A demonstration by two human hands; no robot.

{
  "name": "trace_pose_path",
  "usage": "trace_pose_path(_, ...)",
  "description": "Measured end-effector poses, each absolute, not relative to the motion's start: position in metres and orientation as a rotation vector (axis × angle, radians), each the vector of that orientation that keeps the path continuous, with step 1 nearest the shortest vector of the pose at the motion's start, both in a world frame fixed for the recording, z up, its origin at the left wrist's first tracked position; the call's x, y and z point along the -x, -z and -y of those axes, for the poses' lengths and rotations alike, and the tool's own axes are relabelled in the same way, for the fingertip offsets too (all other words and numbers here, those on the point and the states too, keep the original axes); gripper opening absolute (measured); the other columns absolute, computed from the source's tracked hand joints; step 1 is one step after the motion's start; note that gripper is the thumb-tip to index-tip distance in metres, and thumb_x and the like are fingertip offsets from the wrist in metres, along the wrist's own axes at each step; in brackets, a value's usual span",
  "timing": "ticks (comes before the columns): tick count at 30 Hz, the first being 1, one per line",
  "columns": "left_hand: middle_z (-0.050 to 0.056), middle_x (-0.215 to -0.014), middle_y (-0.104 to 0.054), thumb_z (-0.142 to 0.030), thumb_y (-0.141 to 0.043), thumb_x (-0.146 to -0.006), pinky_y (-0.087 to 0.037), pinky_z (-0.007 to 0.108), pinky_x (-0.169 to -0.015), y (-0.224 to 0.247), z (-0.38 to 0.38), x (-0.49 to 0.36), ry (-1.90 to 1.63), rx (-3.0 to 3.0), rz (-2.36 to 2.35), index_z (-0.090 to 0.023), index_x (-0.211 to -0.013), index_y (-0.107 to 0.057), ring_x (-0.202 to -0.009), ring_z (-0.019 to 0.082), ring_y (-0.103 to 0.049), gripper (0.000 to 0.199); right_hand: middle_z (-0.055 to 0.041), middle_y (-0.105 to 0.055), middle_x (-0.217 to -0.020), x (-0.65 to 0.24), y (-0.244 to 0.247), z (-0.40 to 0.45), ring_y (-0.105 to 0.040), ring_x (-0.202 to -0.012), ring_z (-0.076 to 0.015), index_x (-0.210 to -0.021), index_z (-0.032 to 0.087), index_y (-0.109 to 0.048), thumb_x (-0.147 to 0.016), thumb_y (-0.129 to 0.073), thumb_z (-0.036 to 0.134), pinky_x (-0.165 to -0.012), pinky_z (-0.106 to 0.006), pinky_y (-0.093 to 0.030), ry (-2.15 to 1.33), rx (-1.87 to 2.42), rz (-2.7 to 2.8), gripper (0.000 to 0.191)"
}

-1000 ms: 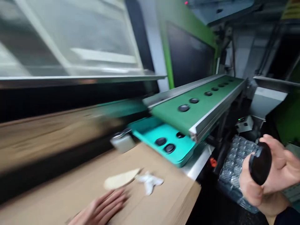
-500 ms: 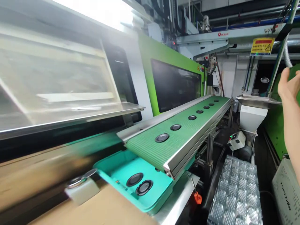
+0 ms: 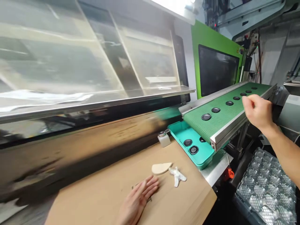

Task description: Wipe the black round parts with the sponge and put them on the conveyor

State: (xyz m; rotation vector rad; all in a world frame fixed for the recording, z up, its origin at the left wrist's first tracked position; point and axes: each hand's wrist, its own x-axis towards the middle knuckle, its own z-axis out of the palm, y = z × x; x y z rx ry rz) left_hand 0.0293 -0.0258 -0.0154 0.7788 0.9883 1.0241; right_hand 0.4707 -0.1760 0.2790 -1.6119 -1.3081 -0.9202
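My left hand (image 3: 142, 197) is low over the brown cardboard surface (image 3: 98, 193), palm partly up and fingers stretched out, holding nothing. A small dark object, mostly hidden, shows beside its fingers. Just beyond the fingertips lie a pale half-round pad (image 3: 161, 168) and a crumpled white piece (image 3: 177, 176), glove-like in shape. My right hand (image 3: 259, 113) is raised in the air before the conveyor's right rail, fingers curled into a loose fist with nothing visible in it. Black ring-shaped parts (image 3: 206, 117) sit in a line on the green conveyor belt (image 3: 199, 125).
Below the belt's end, a teal tray (image 3: 203, 162) contains a few black round parts (image 3: 193, 150). A small white bottle (image 3: 163, 139) stands beside it. Clear plastic trays (image 3: 269, 184) are stacked at lower right. A metal-edged machine ledge (image 3: 117, 101) runs along the left.
The view has swung left and down, bringing the cardboard surface and my left hand into sight. My right hand has come in from the right edge and its fingers have curled.
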Motion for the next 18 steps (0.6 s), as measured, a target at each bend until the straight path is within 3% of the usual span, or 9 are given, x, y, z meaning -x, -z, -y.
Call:
trace_pose_path(2,0.011,-0.111,-0.077,-0.035,-0.081,-0.071,-0.061,0.029,-0.085,0.013,0.027,-0.029,-1.026,-0.761,-0.932,-0.016,-0.111,-0.07,-0.098,0.024,-0.074,0.045,-0.0036,-0.067,-0.07,-0.462,-0.291,0.12,-0.062,-0.07,-0.0174,-0.077,0.019,-0.066,-0.096,-0.052,0.049,-0.071,-0.03,-0.047,0.661,1.794,1.525,0.038)
trace_pose_path(4,0.011,-0.109,-0.077,-0.03,-0.078,-0.075,-0.061,0.029,-0.083,0.009,0.03,-0.028,-1.022,-0.733,-0.886,-0.015,-0.112,-0.069,-0.091,0.022,-0.074,0.041,-0.0056,-0.072,-0.085,-0.453,-0.288,0.07,-0.065,-0.078,-0.0192,-0.092,0.018,-0.07,-0.088,-0.062,0.051,-0.072,-0.031,-0.048,0.378,1.937,1.74,0.035)
trace_pose_path(7,0.012,-0.108,-0.076,-0.026,-0.076,-0.079,-0.061,0.029,-0.081,0.003,0.035,-0.028,-1.013,-0.721,-0.85,-0.014,-0.111,-0.069,-0.087,0.021,-0.074,0.036,-0.0134,-0.071,-0.11,-0.439,-0.267,0.015,-0.067,-0.097,-0.0293,-0.118,0.017,-0.067,-0.069,-0.083,0.052,-0.078,-0.04,-0.052,0.195,2.102,1.843,0.062)
trace_pose_path(9,0.012,-0.105,-0.076,-0.025,-0.076,-0.079,-0.061,0.029,-0.08,0.001,0.037,-0.028,-1.014,-0.737,-0.839,-0.013,-0.11,-0.069,-0.085,0.02,-0.075,0.034,-0.0158,-0.071,-0.11,-0.434,-0.252,-0.006,-0.067,-0.099,-0.0348,-0.117,0.017,-0.068,-0.061,-0.09,0.049,-0.077,-0.046,-0.054,0.213,2.182,1.848,0.068)
trace_pose_path(13,0.013,-0.103,-0.076,-0.023,-0.073,-0.083,-0.061,0.029,-0.08,-0.002,0.039,-0.03,-1.02,-0.751,-0.817,-0.011,-0.11,-0.068,-0.085,0.02,-0.075,0.03,-0.0142,-0.072,-0.106,-0.426,-0.245,-0.017,-0.069,-0.095,-0.0344,-0.111,0.018,-0.07,-0.066,-0.089,0.039,-0.076,-0.045,-0.055,0.329,2.187,1.95,0.054)
trace_pose_path(18,0.017,-0.106,-0.074,-0.034,-0.054,-0.098,-0.06,0.033,-0.079,-0.009,0.04,-0.03,-0.956,-0.608,-0.683,-0.01,-0.115,-0.065,-0.088,0.021,-0.074,0.033,-0.0107,-0.072,-0.108,-0.344,-0.249,0.01,-0.068,-0.096,-0.0292,-0.135,0.017,-0.056,-0.077,-0.08,0.044,-0.082,-0.039,-0.052,0.237,1.828,2.216,0.068)
